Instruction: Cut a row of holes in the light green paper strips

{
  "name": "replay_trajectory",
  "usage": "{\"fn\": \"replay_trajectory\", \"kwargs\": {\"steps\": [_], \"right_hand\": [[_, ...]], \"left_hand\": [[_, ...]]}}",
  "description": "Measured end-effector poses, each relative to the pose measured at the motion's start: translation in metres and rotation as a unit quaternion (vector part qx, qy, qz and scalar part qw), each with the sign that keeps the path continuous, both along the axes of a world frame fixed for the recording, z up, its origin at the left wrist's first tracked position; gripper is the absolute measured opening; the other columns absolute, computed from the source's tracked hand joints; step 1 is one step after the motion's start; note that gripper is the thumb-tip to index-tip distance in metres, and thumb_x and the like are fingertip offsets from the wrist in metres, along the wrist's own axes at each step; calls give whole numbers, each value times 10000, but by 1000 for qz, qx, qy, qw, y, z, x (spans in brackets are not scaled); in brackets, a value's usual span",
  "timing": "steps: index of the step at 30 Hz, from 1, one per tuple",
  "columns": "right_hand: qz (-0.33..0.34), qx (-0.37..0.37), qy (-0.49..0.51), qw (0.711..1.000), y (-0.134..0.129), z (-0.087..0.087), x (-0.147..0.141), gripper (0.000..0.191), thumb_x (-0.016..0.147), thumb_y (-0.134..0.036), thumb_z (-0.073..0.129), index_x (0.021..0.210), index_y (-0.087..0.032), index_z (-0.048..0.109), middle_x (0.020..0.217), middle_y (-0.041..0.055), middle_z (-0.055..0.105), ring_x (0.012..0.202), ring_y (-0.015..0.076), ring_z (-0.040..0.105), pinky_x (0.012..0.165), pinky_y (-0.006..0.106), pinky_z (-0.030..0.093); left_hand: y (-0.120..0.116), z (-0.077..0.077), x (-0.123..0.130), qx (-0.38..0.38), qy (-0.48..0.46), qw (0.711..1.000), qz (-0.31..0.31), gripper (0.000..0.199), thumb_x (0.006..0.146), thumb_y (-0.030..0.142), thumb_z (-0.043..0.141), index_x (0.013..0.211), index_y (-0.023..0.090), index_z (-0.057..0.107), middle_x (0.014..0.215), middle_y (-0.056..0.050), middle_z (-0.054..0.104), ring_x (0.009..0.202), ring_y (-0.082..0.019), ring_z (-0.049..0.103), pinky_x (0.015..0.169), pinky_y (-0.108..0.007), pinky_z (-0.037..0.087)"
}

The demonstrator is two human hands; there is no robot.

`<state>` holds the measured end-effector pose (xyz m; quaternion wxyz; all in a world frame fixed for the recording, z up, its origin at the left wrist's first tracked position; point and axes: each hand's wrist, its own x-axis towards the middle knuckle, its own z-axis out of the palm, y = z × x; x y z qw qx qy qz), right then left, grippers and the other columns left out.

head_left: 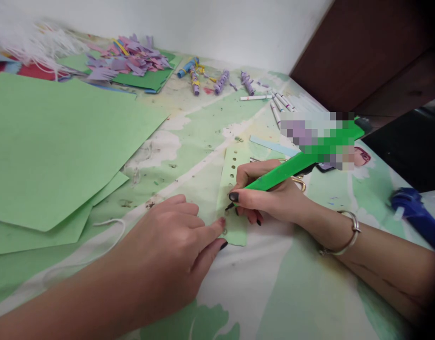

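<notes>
A narrow pale green paper strip (235,231) lies on the patterned tablecloth, with a column of dark spots at its far end and fainter round marks near its close end. My right hand (267,191) is closed around a thick green marker (284,174), whose black tip touches the strip. My left hand (185,241) rests at the strip's left edge; its index finger and thumb press on the near end, and the other fingers are curled, with nothing held in them.
Large green sheets (62,146) cover the left. Behind lie paper scraps (132,59), rolled purple pieces (221,82) and white pens (276,113). A light blue strip (270,145) and scissors handles (299,183) lie by my right hand. A blue tool (417,215) sits far right.
</notes>
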<state>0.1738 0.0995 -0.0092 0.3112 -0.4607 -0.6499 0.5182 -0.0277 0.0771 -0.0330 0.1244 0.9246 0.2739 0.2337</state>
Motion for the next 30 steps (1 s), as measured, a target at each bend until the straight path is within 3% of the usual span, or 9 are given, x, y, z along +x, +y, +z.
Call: {"fn": "replay_trajectory", "kwargs": {"steps": [24, 27, 30], "right_hand": [[-27, -10, -5, 1000, -2, 0, -1, 174, 702, -129, 611, 549, -154, 531, 383, -53, 536, 301, 63, 459, 280, 142, 373], [-35, -26, 54, 998, 0, -5, 3, 186, 707, -166, 623, 555, -164, 517, 410, -44, 547, 299, 71, 456, 270, 156, 354], [-87, -77, 160, 980, 7, -12, 6, 213, 722, -243, 597, 566, -186, 463, 462, -38, 557, 280, 61, 415, 244, 158, 266]], "left_hand": [[-2, -1, -2, -4, 9, 1000, -2, 246, 891, 215, 472, 907, 165, 712, 494, -7, 531, 501, -158, 414, 524, -326, 310], [-1, -1, -4, -20, -7, 1000, 5, 214, 866, 209, 503, 897, 181, 713, 521, -7, 537, 522, -153, 429, 555, -323, 332], [3, 1, -4, -65, -44, 996, 34, 166, 848, 232, 533, 838, 217, 698, 537, 11, 519, 536, -137, 454, 548, -280, 331]]}}
